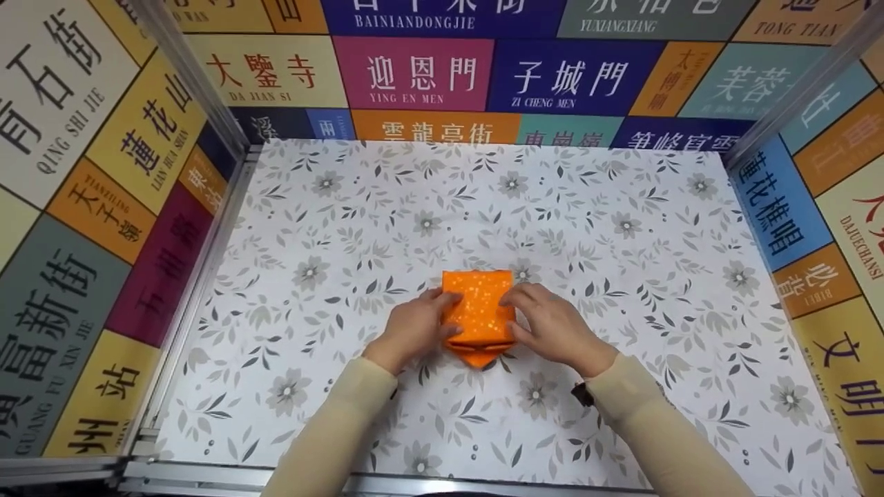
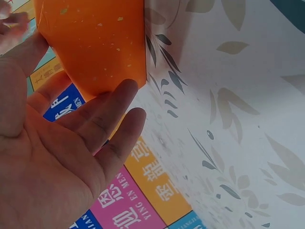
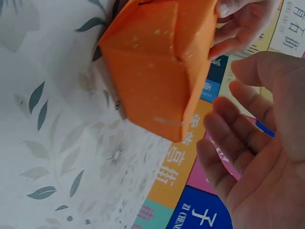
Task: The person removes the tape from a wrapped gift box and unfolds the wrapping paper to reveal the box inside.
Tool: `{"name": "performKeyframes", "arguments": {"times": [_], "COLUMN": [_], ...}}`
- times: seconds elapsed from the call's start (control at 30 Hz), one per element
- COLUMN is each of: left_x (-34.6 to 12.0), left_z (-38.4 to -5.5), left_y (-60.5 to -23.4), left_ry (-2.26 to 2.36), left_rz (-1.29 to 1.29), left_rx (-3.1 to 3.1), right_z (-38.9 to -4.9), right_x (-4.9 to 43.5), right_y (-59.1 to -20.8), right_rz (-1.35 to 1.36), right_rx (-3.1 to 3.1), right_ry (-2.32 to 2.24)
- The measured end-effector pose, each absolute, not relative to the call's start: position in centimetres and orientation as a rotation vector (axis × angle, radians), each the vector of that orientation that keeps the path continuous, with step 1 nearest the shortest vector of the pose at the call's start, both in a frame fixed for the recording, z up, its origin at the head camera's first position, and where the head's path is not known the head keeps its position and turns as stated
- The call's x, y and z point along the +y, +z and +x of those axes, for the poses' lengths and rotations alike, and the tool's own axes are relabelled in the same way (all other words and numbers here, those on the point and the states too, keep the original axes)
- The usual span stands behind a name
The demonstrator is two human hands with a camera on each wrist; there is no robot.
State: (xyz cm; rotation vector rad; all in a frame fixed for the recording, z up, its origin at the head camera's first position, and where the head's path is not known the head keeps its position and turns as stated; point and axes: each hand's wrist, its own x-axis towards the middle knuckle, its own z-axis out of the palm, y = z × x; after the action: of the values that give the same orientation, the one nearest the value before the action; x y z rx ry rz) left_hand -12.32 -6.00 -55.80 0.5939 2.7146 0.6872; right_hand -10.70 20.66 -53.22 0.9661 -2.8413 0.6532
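An orange paper-covered box shape (image 1: pixel 478 304) with gold flecks stands on the patterned table cover. Its near end has folded paper and a pointed flap (image 1: pixel 480 357) towards the person. At its left side is the left hand (image 1: pixel 416 328), fingers fairly straight; in the left wrist view its thumb and fingertips (image 2: pixel 125 88) lie right at the orange paper (image 2: pixel 97 43). On the other side, the right hand (image 1: pixel 552 323) spreads its fingers loosely. The right wrist view shows a gap between these fingers (image 3: pixel 228 119) and the box's creased orange face (image 3: pixel 150 86).
White cover with grey flowers and leaves (image 1: pixel 428 221) spreads over the table. Panels with coloured street-name signs (image 1: pixel 414 72) rise at the back and both sides. Metal rails (image 1: pixel 186 469) frame the table edges. A dark band (image 1: pixel 582 394) sits at the right wrist.
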Motion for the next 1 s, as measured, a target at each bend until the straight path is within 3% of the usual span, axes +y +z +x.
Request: {"name": "performKeyframes", "arguments": {"times": [0.33,0.63,1.0], "left_x": [-5.8,-4.6,-3.3], "left_z": [-12.1,-11.1,-10.5], "left_y": [-55.9,-55.4,-56.0], "left_ry": [0.620,0.441,0.265], "left_rz": [0.642,0.920,0.835], "left_rx": [2.769,3.077,3.069], "right_z": [-13.0,-13.4,-12.5], "right_x": [20.3,20.6,21.1], "right_y": [-54.7,-54.7,-54.6], "right_rz": [0.921,0.911,0.924], "right_rx": [-3.029,-3.023,-3.004], "right_ry": [0.532,0.440,0.379]}}
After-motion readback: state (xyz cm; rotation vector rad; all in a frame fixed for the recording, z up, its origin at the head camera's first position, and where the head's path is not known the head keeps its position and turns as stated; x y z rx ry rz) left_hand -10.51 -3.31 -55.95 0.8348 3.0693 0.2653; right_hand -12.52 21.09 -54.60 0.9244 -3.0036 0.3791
